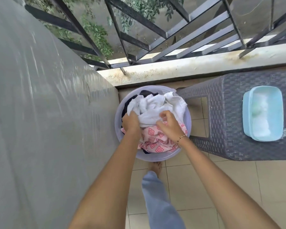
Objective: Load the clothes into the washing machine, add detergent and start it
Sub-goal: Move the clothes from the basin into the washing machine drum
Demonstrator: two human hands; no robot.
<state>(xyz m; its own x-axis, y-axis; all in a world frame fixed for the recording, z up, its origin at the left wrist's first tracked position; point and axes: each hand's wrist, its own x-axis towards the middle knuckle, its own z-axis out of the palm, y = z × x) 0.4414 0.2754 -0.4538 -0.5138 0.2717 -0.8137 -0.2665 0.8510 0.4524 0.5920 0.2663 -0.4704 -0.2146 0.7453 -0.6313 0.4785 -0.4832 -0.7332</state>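
A pale lilac round basin (pixel 187 128) stands on the tiled floor, piled with clothes. On top lies a white towel (pixel 157 106); a pink patterned cloth (pixel 155 141) sits at the near side and dark garments (pixel 145 93) at the far left. My left hand (pixel 130 123) grips the towel's left edge. My right hand (pixel 169 125) pinches the towel's lower folds, with a bead bracelet on its wrist. A light blue tub (pixel 263 113) holding white powder rests on the stool to the right. No washing machine is in view.
A dark woven plastic stool (pixel 224 113) stands right of the basin. A grey wall (pixel 45 113) runs along the left. A concrete ledge (pixel 172 66) with black metal railing (pixel 139 42) closes the far side. My bare foot (pixel 155 167) is just behind the basin.
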